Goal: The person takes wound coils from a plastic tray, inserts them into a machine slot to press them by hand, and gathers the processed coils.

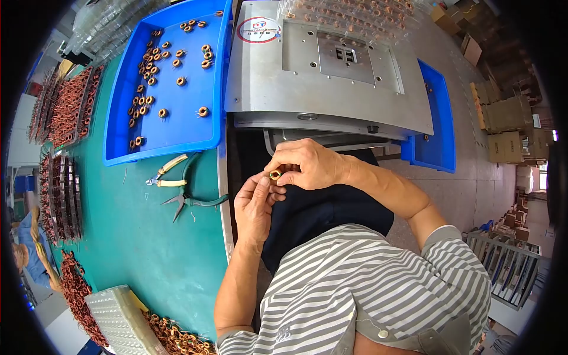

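Note:
Between my two hands is a small ring-shaped wire-wound coil (275, 175), copper-coloured with a dark hole. My left hand (255, 204) pinches it from below and the left with thumb and fingers. From above and the right, my right hand (309, 167) grips the same coil with thumb and forefinger. To the left on the green table lie cutters with cream handles (171, 173) and pliers with dark green handles (192, 200); neither hand touches them. A blue tray (195, 127) with several similar coils stands beyond them.
A metal machine (266, 83) stands ahead, with clear plastic trays of coils (361, 18) on top. Another blue bin (441, 118) sits right of it. Stacks of red coils (74, 106) line the table's left side, and loose coils (174, 337) lie near a ribbed plastic tray (121, 319). Another person's arm (44, 248) shows far left.

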